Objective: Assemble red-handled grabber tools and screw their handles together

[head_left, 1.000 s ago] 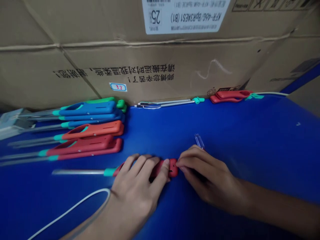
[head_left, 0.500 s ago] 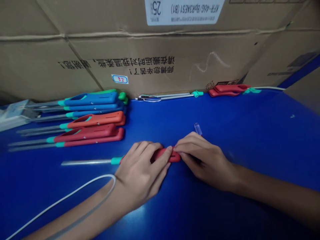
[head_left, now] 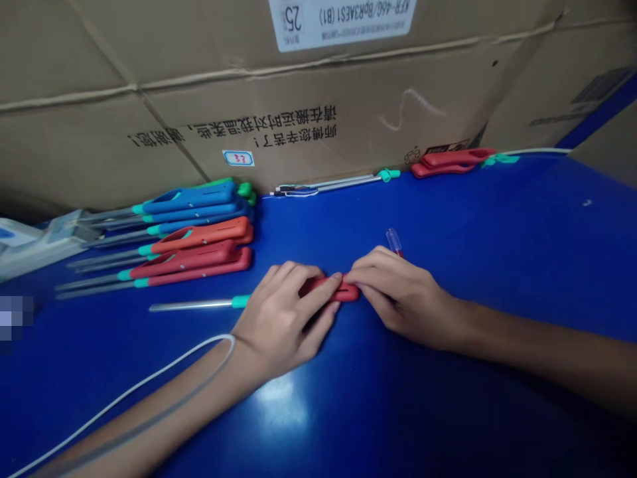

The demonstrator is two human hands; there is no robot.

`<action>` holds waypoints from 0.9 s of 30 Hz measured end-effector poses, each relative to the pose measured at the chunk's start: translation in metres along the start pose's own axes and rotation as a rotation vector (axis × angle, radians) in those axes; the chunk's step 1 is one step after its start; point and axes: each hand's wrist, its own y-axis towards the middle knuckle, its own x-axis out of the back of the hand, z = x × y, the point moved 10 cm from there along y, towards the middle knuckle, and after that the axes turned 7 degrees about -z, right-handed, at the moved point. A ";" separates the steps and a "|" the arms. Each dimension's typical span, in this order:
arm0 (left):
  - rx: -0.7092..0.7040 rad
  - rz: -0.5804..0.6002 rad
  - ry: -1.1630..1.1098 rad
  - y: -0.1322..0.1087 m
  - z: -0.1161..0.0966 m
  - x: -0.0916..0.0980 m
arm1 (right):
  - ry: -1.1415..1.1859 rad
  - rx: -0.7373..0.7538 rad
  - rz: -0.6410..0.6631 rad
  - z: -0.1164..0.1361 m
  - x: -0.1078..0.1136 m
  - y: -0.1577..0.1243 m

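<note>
A red long-necked gas lighter [head_left: 348, 292] lies on the blue table, its metal tube [head_left: 192, 306] and green collar pointing left. My left hand [head_left: 283, 318] is wrapped over its handle, thumb near the right end. At that same end, my right hand [head_left: 408, 299] is closed in a pinch, fingertips touching the handle. What sits between those fingertips is hidden. Behind the right hand's knuckles shows a small clear-ended piece [head_left: 393, 240] with red at its base; whether the hand holds it I cannot tell.
Several blue, green, orange and red lighters [head_left: 199, 229] are stacked at the left. Metal tubes with wires [head_left: 348, 183] and red handle parts [head_left: 450, 162] lie along the cardboard box [head_left: 199, 99]. A white cable [head_left: 149, 382] crosses my left forearm. A grey-white device [head_left: 44, 245] stands far left.
The view has shifted slightly, so hands and lighter appear a little higher. Red now shows below the clear piece behind my right hand. Both hands keep nearly the same hold.
</note>
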 end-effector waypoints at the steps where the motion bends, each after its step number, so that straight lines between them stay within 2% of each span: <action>1: 0.000 -0.008 -0.001 0.000 0.000 0.001 | -0.009 0.006 -0.005 0.001 0.000 0.000; 13: -0.022 -0.001 -0.029 -0.003 0.001 0.001 | -0.005 0.034 0.010 0.007 0.000 -0.003; 27: -0.022 -0.004 -0.031 -0.003 -0.001 0.002 | -0.048 -0.009 -0.001 0.003 0.001 -0.001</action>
